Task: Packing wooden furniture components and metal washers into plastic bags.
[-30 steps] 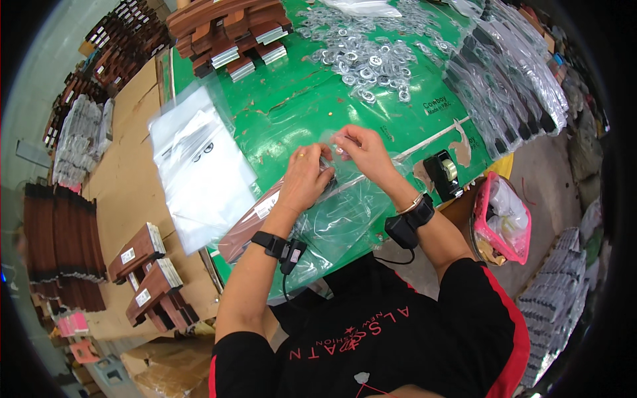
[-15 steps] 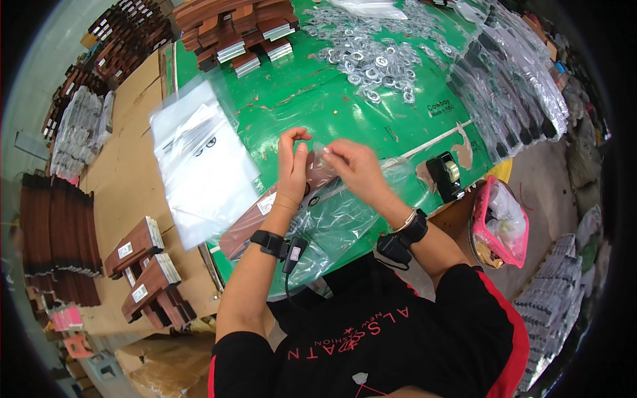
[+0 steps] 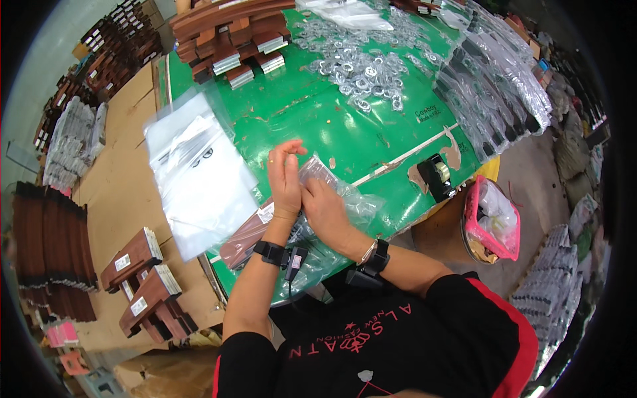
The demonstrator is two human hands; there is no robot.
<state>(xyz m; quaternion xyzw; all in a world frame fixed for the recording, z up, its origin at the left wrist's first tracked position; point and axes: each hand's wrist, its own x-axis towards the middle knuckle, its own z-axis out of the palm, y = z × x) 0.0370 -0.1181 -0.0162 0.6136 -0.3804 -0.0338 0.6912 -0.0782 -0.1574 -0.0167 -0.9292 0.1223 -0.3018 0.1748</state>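
Observation:
A long brown wood-look slat with a white label lies slantwise at the table's near edge, its far end inside a clear plastic bag. Over the slat is my left hand, fingers stretched out and slightly bent, its lower edge against the bagged piece. My right hand is closed beside it, its fingertips pressing the bag's film along the slat; part of them is hidden. Each wrist wears a black strap with a small device.
Flat clear bags lie to the left on the green table. Beyond are stacked brown slats and a heap of small bagged parts. A tape dispenser sits at right, near a pink-rimmed bin. Wrapped slats lie far right.
My right hand has moved down and left along the slat, close against my left wrist. The slat's far end now shows inside the bag. My left hand has shifted slightly nearer.

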